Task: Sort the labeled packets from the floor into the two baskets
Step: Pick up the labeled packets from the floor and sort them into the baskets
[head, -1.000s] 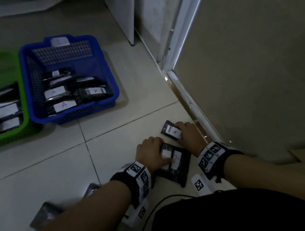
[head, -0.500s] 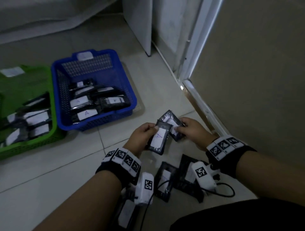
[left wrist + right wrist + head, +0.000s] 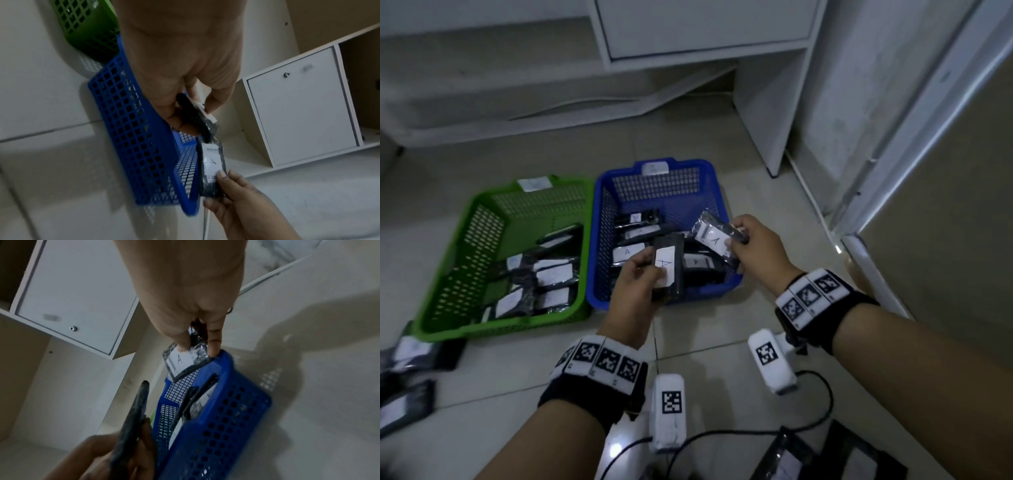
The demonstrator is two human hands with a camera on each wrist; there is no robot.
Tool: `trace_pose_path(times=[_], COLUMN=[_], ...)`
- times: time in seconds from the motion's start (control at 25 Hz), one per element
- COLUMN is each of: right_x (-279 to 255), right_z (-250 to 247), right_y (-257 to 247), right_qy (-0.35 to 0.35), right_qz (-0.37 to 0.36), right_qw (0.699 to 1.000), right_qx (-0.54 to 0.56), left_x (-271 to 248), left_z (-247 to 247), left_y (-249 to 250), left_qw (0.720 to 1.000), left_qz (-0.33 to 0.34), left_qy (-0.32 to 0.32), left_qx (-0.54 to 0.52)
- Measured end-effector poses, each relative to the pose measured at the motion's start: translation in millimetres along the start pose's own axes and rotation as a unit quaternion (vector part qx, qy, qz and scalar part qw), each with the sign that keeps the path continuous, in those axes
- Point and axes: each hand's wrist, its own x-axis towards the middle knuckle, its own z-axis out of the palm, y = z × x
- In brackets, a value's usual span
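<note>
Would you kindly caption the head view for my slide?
Both hands, left and right, hold A-labelled packets over the blue basket.

Two baskets side by side on the floor, before a cabinet.

The right basket [image 3: 717, 205] touches the left basket [image 3: 465, 240], packets lying in both. More packets [image 3: 410, 353] lie on the floor [image 3: 722, 342] left of the baskets, others [image 3: 825, 459] nearest, at the right.

Left hand [image 3: 635, 291] and right hand [image 3: 758, 255] both raised forward, fingers [image 3: 739, 224] pinched.
</note>
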Motion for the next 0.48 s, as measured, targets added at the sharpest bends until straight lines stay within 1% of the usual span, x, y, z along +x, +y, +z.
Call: trace_pose_path(times=[0.16, 0.24, 0.32, 0.4, 0.48], right_x=[66.4, 88.2, 102.6, 108.8, 108.3], right_z=[36.6, 54.5, 71.5, 78.8, 77.5], right_y=[-16.4, -14.9, -10.5, -8.7, -10.4], right_qy=[0.001, 0.008, 0.015, -0.009, -0.058], right_qz=[-0.032, 0.000, 0.037, 0.047, 0.025], right_qw=[0.996, 0.998, 0.999, 0.997, 0.990], right_qx=[-0.079, -0.059, -0.037, -0.057, -0.126], left_x=[15.1, 22.7, 29.5, 34.1, 38.2], left_z=[-11.2, -14.1, -15.7, -16.2, -14.3], left_y=[12.0, 12.3, 11.9, 10.5, 8.9], left_qw=[0.999, 0.998, 0.996, 0.995, 0.996], left_qz=[0.028, 0.041, 0.053, 0.054, 0.043], left_qy=[0.000, 0.020, 0.054, 0.073, 0.081], left_qx=[0.035, 0.042, 0.038, 0.030, 0.017])
